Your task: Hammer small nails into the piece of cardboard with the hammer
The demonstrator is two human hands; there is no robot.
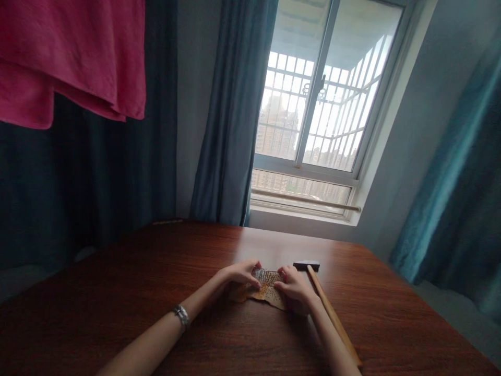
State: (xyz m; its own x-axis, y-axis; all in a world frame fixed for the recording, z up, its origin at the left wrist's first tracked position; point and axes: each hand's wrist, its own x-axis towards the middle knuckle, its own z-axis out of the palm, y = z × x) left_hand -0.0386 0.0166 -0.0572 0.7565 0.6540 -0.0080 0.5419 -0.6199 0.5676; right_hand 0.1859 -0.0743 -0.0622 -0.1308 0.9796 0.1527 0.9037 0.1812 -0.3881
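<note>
A small tan board studded with rows of tiny dark nails or pins (pixel 266 284) lies on the dark wooden table (pixel 129 303). My left hand (pixel 240 274) grips its left edge with fingers curled over it. My right hand (pixel 294 288) pinches its right edge, fingers closed on it. A metal watch sits on my left wrist (pixel 181 315). A hammer (pixel 326 305) with a dark head and long wooden handle lies on the table just right of my right hand, the head pointing away from me.
Behind the table is a barred window (pixel 317 104) with teal curtains (pixel 230 115) on both sides. A pink cloth (pixel 70 57) hangs at the top left. The table's far edge runs close behind the board.
</note>
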